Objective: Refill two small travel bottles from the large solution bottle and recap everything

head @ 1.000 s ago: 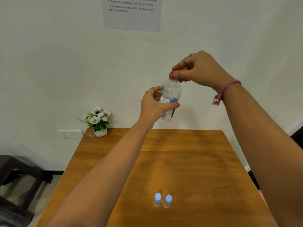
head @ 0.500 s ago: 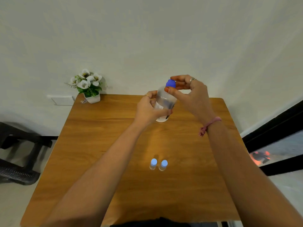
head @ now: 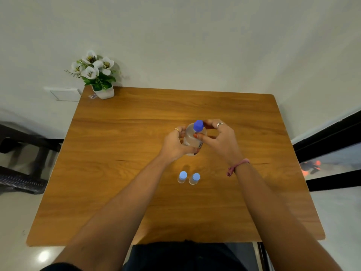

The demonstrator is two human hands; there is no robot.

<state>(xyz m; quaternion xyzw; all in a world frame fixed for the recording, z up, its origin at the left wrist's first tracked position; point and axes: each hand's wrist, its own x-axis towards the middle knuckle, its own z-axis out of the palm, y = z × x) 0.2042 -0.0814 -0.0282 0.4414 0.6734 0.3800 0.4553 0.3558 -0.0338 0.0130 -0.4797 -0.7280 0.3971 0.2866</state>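
Gripping the large bottle over the table, left hand fingers wrapped its body; right hand fingers pinched the blue cap.

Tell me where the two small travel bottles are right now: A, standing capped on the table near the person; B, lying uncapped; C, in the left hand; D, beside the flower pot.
A: both small travel bottles stand side by side on the table, light blue caps on.
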